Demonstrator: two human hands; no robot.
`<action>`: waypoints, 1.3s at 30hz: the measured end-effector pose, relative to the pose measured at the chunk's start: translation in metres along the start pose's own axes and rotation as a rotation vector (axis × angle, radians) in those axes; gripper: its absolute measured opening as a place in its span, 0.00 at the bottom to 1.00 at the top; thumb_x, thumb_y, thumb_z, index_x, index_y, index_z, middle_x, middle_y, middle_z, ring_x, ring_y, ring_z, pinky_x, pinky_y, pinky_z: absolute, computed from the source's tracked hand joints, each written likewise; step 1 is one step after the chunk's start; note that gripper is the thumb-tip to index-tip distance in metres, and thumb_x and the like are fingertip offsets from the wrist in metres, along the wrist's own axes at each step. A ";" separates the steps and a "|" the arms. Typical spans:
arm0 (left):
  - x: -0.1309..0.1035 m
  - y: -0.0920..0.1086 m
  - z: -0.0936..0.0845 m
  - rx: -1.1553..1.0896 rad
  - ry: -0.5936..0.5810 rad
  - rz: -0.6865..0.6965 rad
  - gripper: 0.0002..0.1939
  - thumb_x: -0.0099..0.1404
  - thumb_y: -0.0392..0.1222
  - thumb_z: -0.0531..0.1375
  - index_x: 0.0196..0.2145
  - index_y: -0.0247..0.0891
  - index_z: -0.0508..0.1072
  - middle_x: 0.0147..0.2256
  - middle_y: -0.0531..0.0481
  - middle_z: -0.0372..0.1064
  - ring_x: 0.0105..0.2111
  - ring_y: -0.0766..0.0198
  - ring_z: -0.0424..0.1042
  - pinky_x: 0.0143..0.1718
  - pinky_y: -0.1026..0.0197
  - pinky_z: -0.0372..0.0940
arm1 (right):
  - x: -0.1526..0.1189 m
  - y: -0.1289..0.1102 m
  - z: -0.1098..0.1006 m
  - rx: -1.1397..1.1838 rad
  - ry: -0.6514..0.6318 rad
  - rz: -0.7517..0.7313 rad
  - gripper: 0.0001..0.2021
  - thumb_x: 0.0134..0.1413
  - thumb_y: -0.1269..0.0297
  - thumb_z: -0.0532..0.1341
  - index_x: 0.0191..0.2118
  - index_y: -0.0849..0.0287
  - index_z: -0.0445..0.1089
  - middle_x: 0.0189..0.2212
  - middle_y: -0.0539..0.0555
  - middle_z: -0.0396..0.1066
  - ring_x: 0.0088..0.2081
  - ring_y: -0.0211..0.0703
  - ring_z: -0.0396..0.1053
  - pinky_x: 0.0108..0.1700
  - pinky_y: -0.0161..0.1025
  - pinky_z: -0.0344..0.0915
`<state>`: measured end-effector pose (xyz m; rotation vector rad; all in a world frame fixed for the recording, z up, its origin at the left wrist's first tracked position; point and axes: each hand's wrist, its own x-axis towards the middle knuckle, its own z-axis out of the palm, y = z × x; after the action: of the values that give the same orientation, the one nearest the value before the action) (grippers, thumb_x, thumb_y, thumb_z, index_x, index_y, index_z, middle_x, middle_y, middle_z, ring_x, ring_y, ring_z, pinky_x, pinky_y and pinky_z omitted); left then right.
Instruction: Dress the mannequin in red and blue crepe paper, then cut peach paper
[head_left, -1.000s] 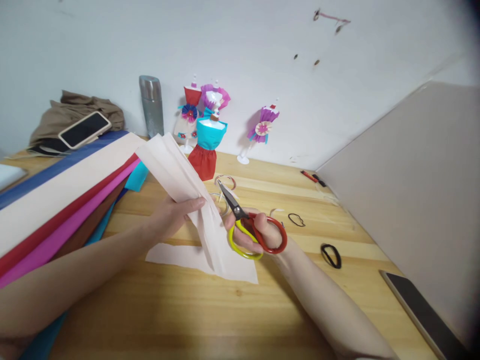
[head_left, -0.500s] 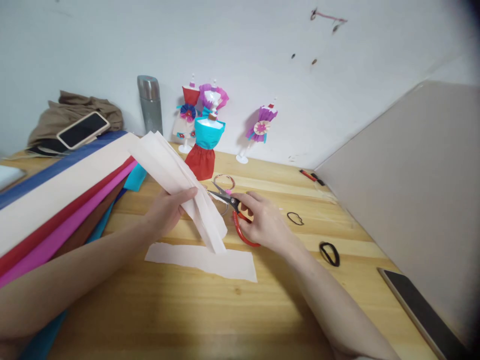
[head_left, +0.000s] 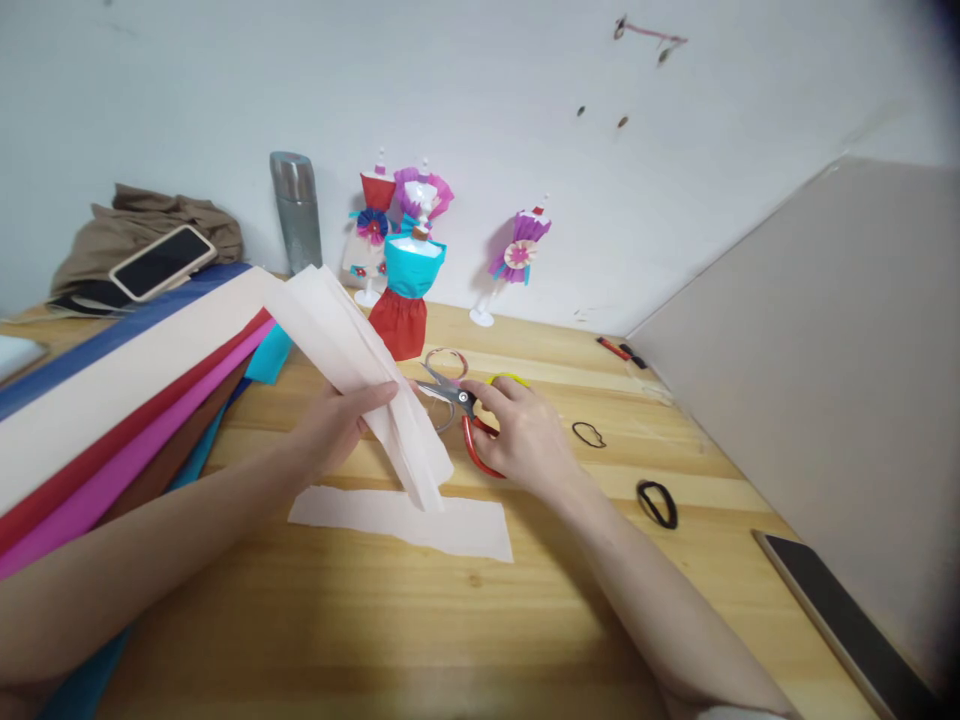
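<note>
My left hand grips a folded stack of pale crepe paper, thumb on top, its layers slanting down to the right. In my right hand are scissors with red handles, the blades slightly apart and pointing left. Their tips lie close to the paper's right edge; whether they touch it I cannot tell. Below the stack, a cut strip of pale paper with a wavy edge lies flat on the wooden table. A yellow curved piece shows behind my right hand, mostly hidden.
Long coloured paper sheets fan out at left. Behind stand a metal flask and several small dress forms, one in turquoise and red. A phone rests by brown cloth; another phone and black hair ties lie at right.
My right hand has shifted slightly up with the scissors, and the yellow curved piece now shows behind it. The left hand keeps its grip on the paper. The whole view has shifted slightly.
</note>
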<state>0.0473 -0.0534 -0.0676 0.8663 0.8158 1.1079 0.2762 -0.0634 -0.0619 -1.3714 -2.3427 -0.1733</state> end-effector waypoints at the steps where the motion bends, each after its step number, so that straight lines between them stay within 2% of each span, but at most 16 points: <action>1: -0.001 -0.001 0.001 -0.003 0.008 -0.007 0.14 0.49 0.45 0.72 0.33 0.35 0.81 0.35 0.43 0.79 0.37 0.52 0.77 0.38 0.55 0.71 | -0.001 -0.001 0.001 0.007 -0.008 -0.005 0.21 0.53 0.71 0.57 0.53 0.61 0.71 0.31 0.57 0.69 0.34 0.47 0.68 0.35 0.39 0.60; 6: -0.002 -0.002 0.004 -0.020 -0.021 -0.002 0.14 0.50 0.41 0.72 0.34 0.33 0.81 0.33 0.43 0.80 0.36 0.51 0.77 0.41 0.52 0.71 | -0.002 -0.004 0.002 -0.016 -0.012 -0.017 0.21 0.53 0.71 0.56 0.53 0.61 0.71 0.31 0.57 0.69 0.34 0.47 0.67 0.35 0.40 0.60; 10: -0.002 -0.002 0.004 0.000 -0.058 0.018 0.13 0.51 0.42 0.71 0.34 0.33 0.81 0.33 0.42 0.80 0.37 0.50 0.77 0.42 0.51 0.70 | -0.002 -0.002 0.002 0.053 0.011 0.074 0.20 0.52 0.70 0.57 0.52 0.60 0.72 0.32 0.57 0.70 0.33 0.47 0.68 0.34 0.40 0.61; 12: -0.002 -0.001 0.004 -0.009 -0.087 0.019 0.12 0.51 0.42 0.70 0.33 0.33 0.81 0.33 0.42 0.80 0.38 0.49 0.77 0.43 0.50 0.70 | -0.002 -0.001 0.003 0.249 0.033 0.163 0.19 0.52 0.70 0.58 0.50 0.59 0.72 0.33 0.56 0.70 0.32 0.44 0.68 0.34 0.40 0.62; 15: -0.004 -0.002 0.005 0.002 -0.146 0.021 0.12 0.53 0.42 0.69 0.34 0.32 0.82 0.35 0.41 0.80 0.39 0.49 0.77 0.44 0.50 0.70 | -0.002 -0.004 0.005 0.778 0.069 0.310 0.13 0.51 0.65 0.63 0.44 0.58 0.71 0.32 0.53 0.71 0.32 0.41 0.68 0.36 0.39 0.65; 18: -0.005 -0.005 0.006 0.043 -0.167 0.003 0.14 0.53 0.45 0.69 0.34 0.33 0.82 0.36 0.40 0.80 0.40 0.47 0.77 0.44 0.49 0.69 | -0.002 -0.015 0.007 1.226 0.057 0.413 0.17 0.42 0.60 0.71 0.39 0.57 0.70 0.29 0.50 0.70 0.32 0.41 0.69 0.37 0.39 0.67; 20: -0.006 -0.010 0.005 0.091 -0.138 0.007 0.14 0.53 0.47 0.70 0.34 0.34 0.83 0.37 0.40 0.80 0.42 0.46 0.76 0.47 0.49 0.68 | -0.001 -0.024 0.008 1.351 0.012 0.463 0.20 0.34 0.61 0.75 0.36 0.57 0.70 0.27 0.48 0.69 0.30 0.39 0.68 0.35 0.39 0.68; 23: -0.006 -0.015 0.003 0.170 -0.116 0.033 0.15 0.53 0.49 0.70 0.35 0.36 0.83 0.40 0.40 0.80 0.45 0.46 0.75 0.49 0.50 0.67 | -0.001 -0.032 0.009 1.385 -0.025 0.524 0.20 0.32 0.61 0.75 0.34 0.57 0.72 0.23 0.47 0.67 0.24 0.35 0.63 0.31 0.37 0.66; 27: -0.006 -0.014 0.002 0.194 -0.134 0.023 0.16 0.56 0.49 0.68 0.38 0.35 0.83 0.43 0.39 0.79 0.44 0.46 0.75 0.47 0.51 0.67 | 0.001 -0.021 0.002 1.253 0.036 0.488 0.17 0.37 0.60 0.73 0.36 0.58 0.74 0.24 0.48 0.67 0.24 0.35 0.61 0.29 0.37 0.63; 30: -0.006 -0.005 0.003 0.138 -0.075 0.035 0.15 0.55 0.48 0.69 0.37 0.35 0.82 0.43 0.40 0.80 0.44 0.47 0.75 0.42 0.53 0.69 | 0.003 0.006 -0.010 0.913 0.057 0.371 0.11 0.47 0.62 0.66 0.37 0.60 0.76 0.25 0.51 0.69 0.25 0.38 0.63 0.30 0.37 0.61; 31: -0.006 -0.002 0.004 0.106 -0.050 0.039 0.14 0.54 0.47 0.69 0.36 0.36 0.82 0.41 0.41 0.80 0.44 0.47 0.76 0.41 0.53 0.69 | 0.004 0.017 -0.015 0.736 0.038 0.345 0.10 0.49 0.64 0.63 0.38 0.60 0.76 0.26 0.52 0.71 0.27 0.39 0.65 0.30 0.37 0.61; 33: -0.005 0.002 0.005 0.043 -0.014 0.049 0.13 0.52 0.46 0.70 0.35 0.37 0.80 0.38 0.43 0.80 0.43 0.48 0.77 0.40 0.53 0.70 | 0.004 0.039 -0.023 0.366 -0.104 0.295 0.11 0.49 0.70 0.60 0.38 0.60 0.77 0.26 0.54 0.74 0.27 0.42 0.67 0.30 0.37 0.58; 36: -0.004 0.006 0.006 -0.032 0.008 0.069 0.14 0.50 0.44 0.72 0.34 0.36 0.79 0.35 0.44 0.80 0.42 0.49 0.77 0.43 0.51 0.71 | 0.003 0.065 -0.029 0.057 -0.304 0.302 0.15 0.49 0.75 0.56 0.37 0.59 0.78 0.26 0.57 0.76 0.26 0.43 0.67 0.28 0.36 0.55; 37: -0.004 0.006 0.006 -0.049 0.007 0.072 0.15 0.50 0.44 0.72 0.35 0.35 0.79 0.35 0.44 0.80 0.41 0.49 0.78 0.43 0.51 0.70 | 0.003 0.071 -0.029 -0.009 -0.311 0.328 0.15 0.48 0.76 0.56 0.37 0.59 0.78 0.26 0.58 0.76 0.25 0.43 0.67 0.26 0.36 0.53; 39: -0.004 0.006 0.007 -0.082 0.009 0.076 0.16 0.51 0.43 0.72 0.36 0.34 0.78 0.34 0.44 0.80 0.42 0.48 0.78 0.45 0.49 0.70 | 0.004 0.077 -0.026 -0.083 -0.203 0.402 0.16 0.47 0.75 0.56 0.38 0.59 0.78 0.24 0.59 0.75 0.23 0.43 0.66 0.25 0.37 0.50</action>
<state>0.0504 -0.0571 -0.0586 0.8292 0.7447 1.2048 0.3484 -0.0293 -0.0443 -1.9465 -2.1741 -0.0115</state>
